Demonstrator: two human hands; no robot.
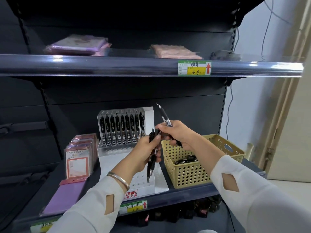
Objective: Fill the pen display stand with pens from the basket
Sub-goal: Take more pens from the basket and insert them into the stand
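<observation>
Sitting on the middle shelf [185,193], the yellow basket [188,172] has a heap of dark pens [186,160] at its bottom (hard to count, the wall hides most). At its 9 o'clock is the pen display stand [151,118], back row packed with black pens [122,128], front tier's holes partly blocked by the left arm. The left hand [144,152] has fingers wrapped round a few pens pointing tip down. The right hand [178,135], above the basket's rim, pinches one pen [164,115] aimed at 11 o'clock; its lower fingers seem to grip more, can't tell.
</observation>
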